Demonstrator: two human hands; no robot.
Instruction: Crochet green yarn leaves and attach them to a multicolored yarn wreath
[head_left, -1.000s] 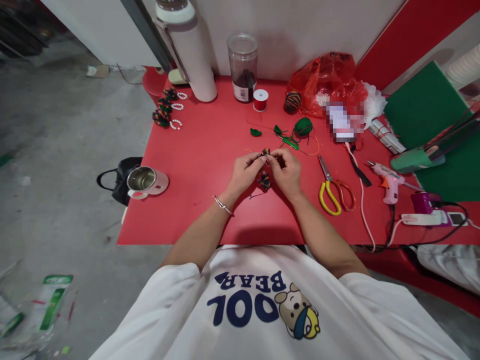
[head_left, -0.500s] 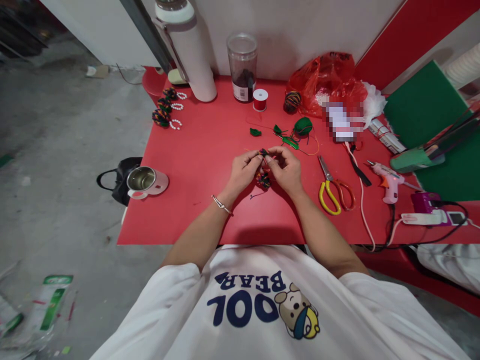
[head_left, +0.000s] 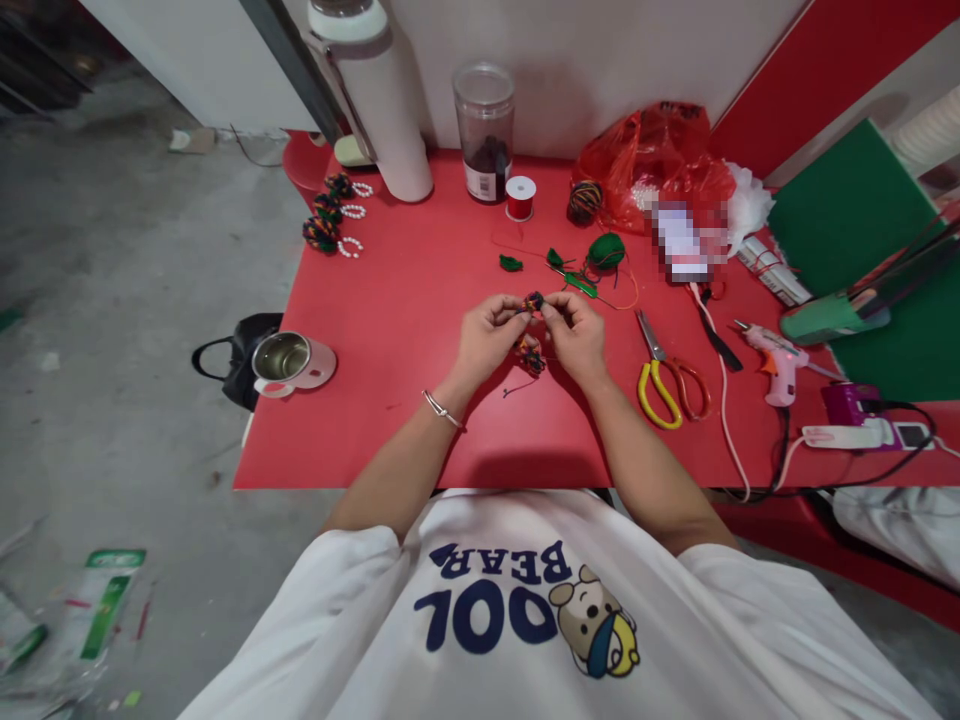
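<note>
My left hand [head_left: 486, 338] and my right hand [head_left: 576, 335] meet over the middle of the red table [head_left: 375, 400]. Both pinch a small knot of multicoloured cord [head_left: 533, 301] between fingertips. A second bunch of the same cord [head_left: 530, 355] hangs below, between my palms, with a dark thread end trailing onto the table. A thin bracelet sits on my left wrist.
Yellow and orange scissors [head_left: 664, 380] and a glue gun [head_left: 776, 362] lie to the right. Green yarn [head_left: 606, 250], a red thread spool [head_left: 520, 198], a jar [head_left: 484, 132], a white flask [head_left: 382, 100] and a red bag [head_left: 660, 160] stand behind. A steel mug [head_left: 289, 362] sits left.
My hands have shifted slightly and turned the cord knot between the fingertips; the hanging bunch swung a little. Everything else on the table stayed put.
</note>
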